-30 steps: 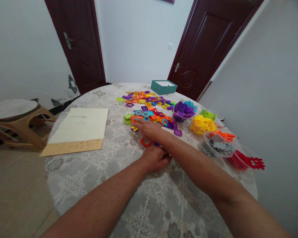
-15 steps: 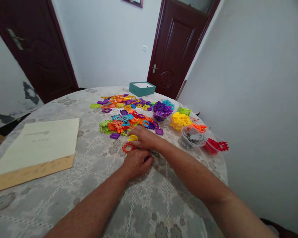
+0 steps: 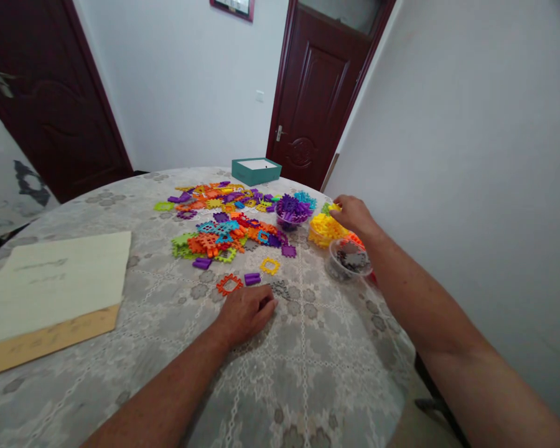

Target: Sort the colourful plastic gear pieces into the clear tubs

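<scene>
My right hand (image 3: 353,214) is at the clear bowl of yellow plastic pieces (image 3: 324,230), its fingers pinched on a yellow piece (image 3: 335,209) above the heap. My left hand (image 3: 247,308) rests on the tablecloth with its fingers curled under, so whatever they hold is hidden. Just beyond the left hand lie a red-orange square frame piece (image 3: 229,284), a purple piece (image 3: 252,279) and a grey piece (image 3: 279,289). A yellow square frame piece (image 3: 269,266) lies a little farther off, apart from both hands.
Mixed colourful interlocking pieces (image 3: 214,239) form heaps mid-table and farther back. Bowls of purple pieces (image 3: 293,208) and grey pieces (image 3: 351,258) stand on the right. A green box (image 3: 256,176) is at the far edge. Paper (image 3: 60,280) on cardboard (image 3: 51,339) lies left.
My right hand has moved from the pieces beside my left hand over to the yellow bowl on the right. The small pieces beneath it now show. My left hand stays on the table.
</scene>
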A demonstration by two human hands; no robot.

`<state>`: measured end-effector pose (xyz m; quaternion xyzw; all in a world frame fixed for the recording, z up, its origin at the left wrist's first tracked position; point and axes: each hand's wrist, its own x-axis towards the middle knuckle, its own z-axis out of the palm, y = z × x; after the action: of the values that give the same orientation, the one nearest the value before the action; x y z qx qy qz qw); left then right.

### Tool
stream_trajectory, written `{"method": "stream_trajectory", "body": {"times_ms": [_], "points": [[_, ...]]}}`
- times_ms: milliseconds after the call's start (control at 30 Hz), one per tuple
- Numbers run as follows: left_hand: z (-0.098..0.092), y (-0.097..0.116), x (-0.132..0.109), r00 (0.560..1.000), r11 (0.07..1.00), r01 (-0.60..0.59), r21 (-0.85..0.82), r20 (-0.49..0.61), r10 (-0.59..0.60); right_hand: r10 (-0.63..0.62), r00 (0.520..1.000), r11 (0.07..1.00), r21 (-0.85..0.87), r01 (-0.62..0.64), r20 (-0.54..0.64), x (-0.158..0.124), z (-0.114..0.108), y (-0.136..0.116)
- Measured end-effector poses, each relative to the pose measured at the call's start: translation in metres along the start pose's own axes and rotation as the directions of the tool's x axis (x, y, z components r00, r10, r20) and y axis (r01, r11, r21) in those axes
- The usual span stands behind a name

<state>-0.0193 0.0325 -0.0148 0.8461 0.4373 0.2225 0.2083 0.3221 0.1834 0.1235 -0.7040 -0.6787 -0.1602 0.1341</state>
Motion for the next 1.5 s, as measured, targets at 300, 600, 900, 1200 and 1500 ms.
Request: {"method": "stream_trajectory", "body": {"times_ms": [300, 600, 900, 1200, 1500], "points": [[0.001, -0.001, 0.0, 1.0, 1.0, 0.01, -0.009, -0.007, -0.01, 0.075, 0.988, 0.991, -0.122, -0.059, 0.134, 0.019, 0.016, -0.011], [0.002, -0.002, -0.001, 1.0, 1.0, 0.003, -0.027, -0.023, -0.004, 0.117, 0.965, 0.982, -0.174, -0.076, 0.234, 0.033, 0.026, -0.014], [0.003, -0.002, -0.001, 0.998, 0.999, -0.023, -0.046, -0.053, 0.021, 0.087, 0.995, 0.993, -0.085, -0.083, 0.045, 0.018, 0.009, -0.015], [0.006, -0.001, -0.003, 0.967, 0.996, -0.074, -0.046, -0.247, 0.06, -0.273, 0.953, 0.885, 0.352, 0.304, -0.135, -0.081, 0.027, -0.099], [-0.002, -0.018, 0.004, 0.796, 0.975, 0.126, 0.184, -0.606, 0.011, -0.457, 0.879, 0.821, 0.445, 0.357, 0.138, -0.135, 0.081, -0.141]]}}
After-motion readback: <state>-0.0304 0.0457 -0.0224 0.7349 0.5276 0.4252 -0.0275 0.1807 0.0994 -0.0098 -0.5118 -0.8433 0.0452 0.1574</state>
